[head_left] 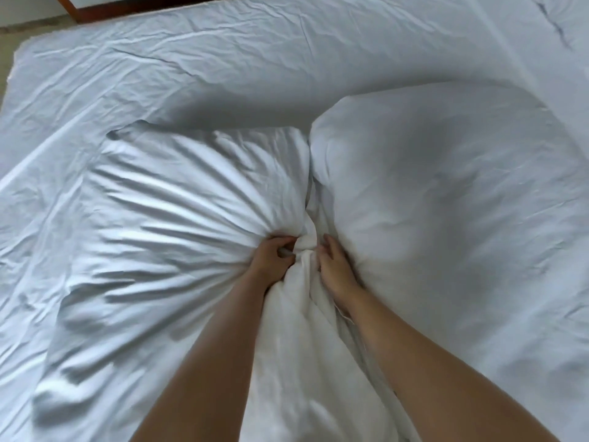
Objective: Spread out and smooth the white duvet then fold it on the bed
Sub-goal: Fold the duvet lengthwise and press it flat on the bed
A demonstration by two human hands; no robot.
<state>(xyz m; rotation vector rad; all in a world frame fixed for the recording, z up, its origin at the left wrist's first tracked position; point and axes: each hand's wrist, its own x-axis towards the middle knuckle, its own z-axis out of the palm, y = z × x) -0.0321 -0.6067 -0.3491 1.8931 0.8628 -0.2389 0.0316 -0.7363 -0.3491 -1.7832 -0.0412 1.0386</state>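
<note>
The white duvet (pixel 178 199) lies bunched in the middle of the bed, puffed up in two lobes with a deep fold between them. My left hand (pixel 271 255) grips a gathered wad of the fabric at the base of the left lobe, and creases fan out from that grip. My right hand (pixel 334 266) sits just to the right of the fold, its fingers dug into the cloth of the right lobe (pixel 446 193). A twisted band of duvet runs down between my two forearms towards me.
A wrinkled white sheet (pixel 223 59) covers the bed around the duvet. The bed's far left corner (pixel 22 49) shows, with pale floor beyond it. A dark wooden edge (pixel 95 9) stands at the top left.
</note>
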